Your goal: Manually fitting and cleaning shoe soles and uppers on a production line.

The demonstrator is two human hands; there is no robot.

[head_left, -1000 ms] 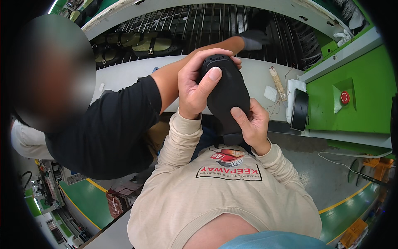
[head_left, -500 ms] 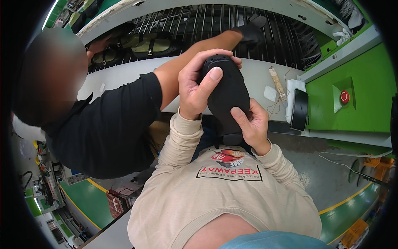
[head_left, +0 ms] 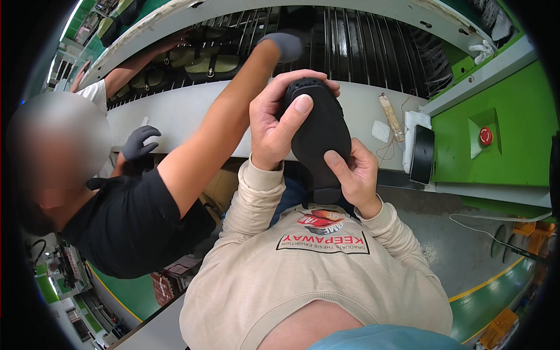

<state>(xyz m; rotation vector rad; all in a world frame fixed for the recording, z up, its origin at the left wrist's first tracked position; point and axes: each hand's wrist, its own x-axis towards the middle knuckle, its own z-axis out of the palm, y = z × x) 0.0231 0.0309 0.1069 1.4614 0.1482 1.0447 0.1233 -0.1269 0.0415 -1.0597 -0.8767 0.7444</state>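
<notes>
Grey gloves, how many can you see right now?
2: a blurred grey glove over the metal bars beyond the black sole; a second glove left, at the near edge of the white worktop. Others may be hidden.

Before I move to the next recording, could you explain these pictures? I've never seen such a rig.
No robot here: a person works with bare hands, filmed by a fisheye camera on their head, looking down, so straight edges bend. Their left hand grips the upper end of a black, sole-shaped piece; their right hand holds its side lower down. The pale table carries a tan wrapped stick and a white pad. The gloved hand over metal rods is a co-worker's.
</notes>
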